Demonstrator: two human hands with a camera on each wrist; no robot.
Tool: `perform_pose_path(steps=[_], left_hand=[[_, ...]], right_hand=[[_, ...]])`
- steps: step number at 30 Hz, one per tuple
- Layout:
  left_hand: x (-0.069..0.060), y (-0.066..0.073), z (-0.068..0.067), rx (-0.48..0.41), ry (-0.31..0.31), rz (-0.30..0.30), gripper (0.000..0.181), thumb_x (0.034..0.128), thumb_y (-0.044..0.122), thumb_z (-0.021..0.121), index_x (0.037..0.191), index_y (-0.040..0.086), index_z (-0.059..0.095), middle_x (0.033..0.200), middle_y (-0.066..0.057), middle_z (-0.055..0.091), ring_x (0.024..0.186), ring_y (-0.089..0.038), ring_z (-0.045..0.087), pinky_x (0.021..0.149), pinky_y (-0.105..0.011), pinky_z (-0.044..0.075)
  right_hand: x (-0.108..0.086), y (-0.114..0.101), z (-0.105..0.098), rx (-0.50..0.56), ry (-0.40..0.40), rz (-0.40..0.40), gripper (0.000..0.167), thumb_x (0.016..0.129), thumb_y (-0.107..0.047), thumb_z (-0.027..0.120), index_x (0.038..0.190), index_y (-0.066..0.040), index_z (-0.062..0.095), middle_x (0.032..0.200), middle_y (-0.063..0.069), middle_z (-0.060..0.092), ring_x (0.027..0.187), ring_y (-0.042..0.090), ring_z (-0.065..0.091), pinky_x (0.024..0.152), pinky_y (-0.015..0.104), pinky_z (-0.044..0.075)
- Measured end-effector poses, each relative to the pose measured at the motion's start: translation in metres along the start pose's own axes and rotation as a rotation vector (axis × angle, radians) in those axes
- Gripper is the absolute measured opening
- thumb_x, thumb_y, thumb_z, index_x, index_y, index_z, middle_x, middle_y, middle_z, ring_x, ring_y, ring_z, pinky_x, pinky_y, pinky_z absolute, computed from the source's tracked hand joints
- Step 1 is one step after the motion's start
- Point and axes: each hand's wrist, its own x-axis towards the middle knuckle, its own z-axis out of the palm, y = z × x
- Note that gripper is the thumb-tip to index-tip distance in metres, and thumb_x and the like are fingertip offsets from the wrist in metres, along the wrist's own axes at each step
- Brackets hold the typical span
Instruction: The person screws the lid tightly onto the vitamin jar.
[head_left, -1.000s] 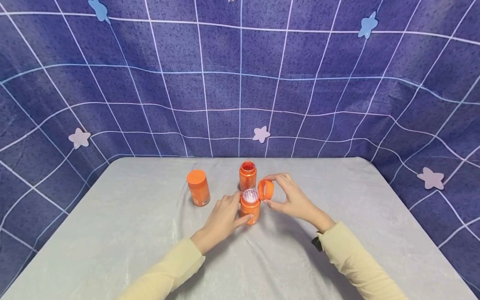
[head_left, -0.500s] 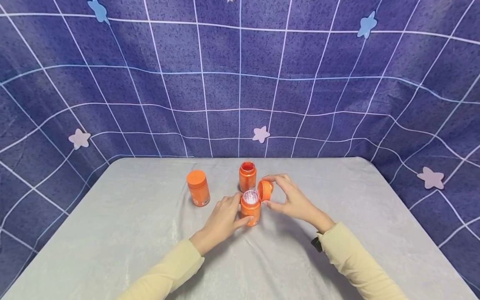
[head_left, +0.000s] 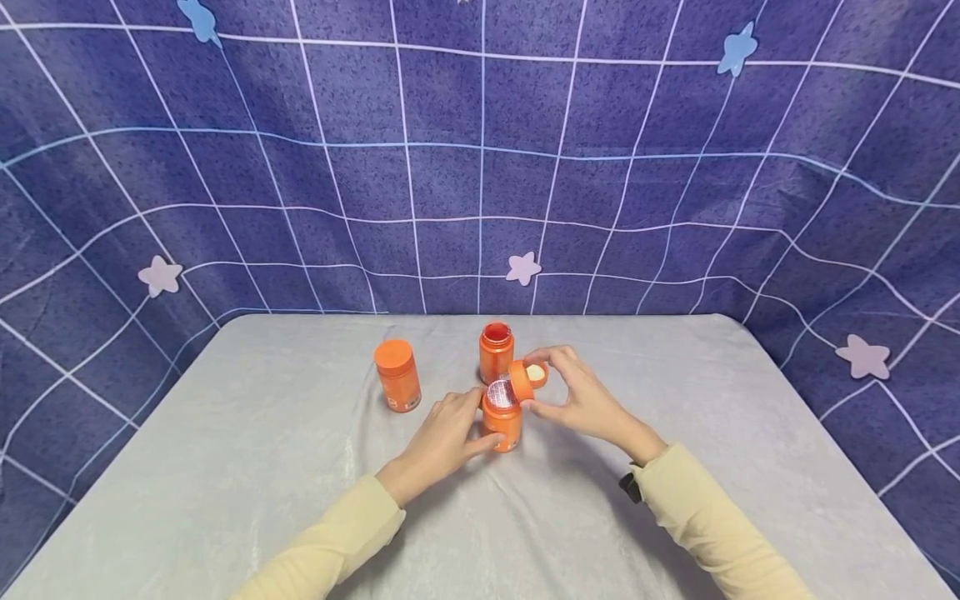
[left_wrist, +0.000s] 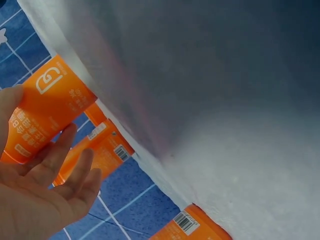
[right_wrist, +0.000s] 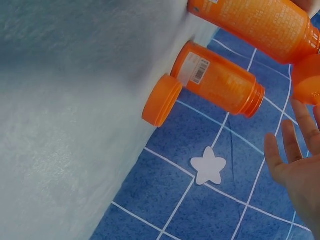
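Note:
An orange bottle (head_left: 504,427) with a silvery foil seal over its mouth stands on the table, gripped by my left hand (head_left: 438,437) between thumb and fingers. My right hand (head_left: 581,398) pinches an orange cap (head_left: 520,382), tilted at the right rim of that bottle. In the right wrist view the held cap (right_wrist: 306,80) is partly cut off by the frame edge. Just behind stands an uncapped orange bottle (head_left: 495,354), and a second cap (right_wrist: 162,101) lies on the table beside it. To the left of my left hand is a capped orange bottle (head_left: 397,379).
A grey cloth covers the table (head_left: 247,467). Its far edge meets a blue grid-patterned curtain (head_left: 450,183) with star shapes, which also hangs along both sides.
The cap in my right hand has turned and shifted slightly left towards the foil-topped bottle. The second cap behind it shows more now. My left hand stays on the bottle.

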Motion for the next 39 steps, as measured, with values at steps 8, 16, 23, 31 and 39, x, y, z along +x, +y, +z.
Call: perform_pose_path(steps=[8,16,23,31,39], left_hand=[[-0.001,-0.003,-0.001,0.010,-0.013,0.024,0.056,0.0780,0.038,0.069,0.122,0.011,0.048,0.106,0.000,0.063,0.093,-0.023,0.056,0.081,-0.039,0.042],[0.000,-0.005,-0.001,0.049,-0.038,0.017,0.053,0.0798,0.042,0.066,0.119,0.012,0.048,0.107,-0.001,0.063,0.091,-0.022,0.055,0.078,-0.036,0.041],[0.000,-0.004,-0.001,0.053,-0.040,0.014,0.055,0.0797,0.041,0.066,0.122,0.011,0.047,0.110,-0.002,0.063,0.093,-0.022,0.055,0.078,-0.036,0.041],[0.000,-0.004,-0.001,0.067,-0.037,0.019,0.055,0.0799,0.042,0.066,0.120,0.010,0.047,0.106,-0.001,0.064,0.091,-0.022,0.055,0.078,-0.036,0.041],[0.000,-0.003,-0.002,0.069,-0.034,0.029,0.055,0.0796,0.041,0.067,0.120,0.009,0.047,0.106,-0.002,0.063,0.091,-0.023,0.056,0.078,-0.038,0.042]], right_hand=[[0.005,-0.001,0.002,-0.004,-0.020,-0.087,0.049,0.072,-0.022,0.077,0.115,-0.011,0.056,0.112,-0.001,0.060,0.108,0.015,0.045,0.091,0.040,0.040],[0.008,0.001,0.007,-0.020,-0.038,-0.169,0.046,0.073,-0.022,0.076,0.115,-0.014,0.058,0.114,-0.003,0.061,0.111,0.016,0.045,0.093,0.039,0.038],[0.009,-0.002,0.008,-0.017,-0.052,-0.190,0.044,0.073,-0.018,0.076,0.114,-0.012,0.060,0.114,0.000,0.061,0.112,0.019,0.044,0.093,0.042,0.037],[0.009,-0.003,0.010,-0.007,-0.114,-0.140,0.042,0.075,-0.020,0.074,0.115,-0.016,0.061,0.116,-0.002,0.061,0.115,0.019,0.041,0.095,0.044,0.035],[0.009,-0.003,0.011,-0.015,-0.112,-0.165,0.041,0.075,-0.020,0.073,0.114,-0.015,0.062,0.116,0.000,0.060,0.113,0.020,0.042,0.094,0.044,0.036]])
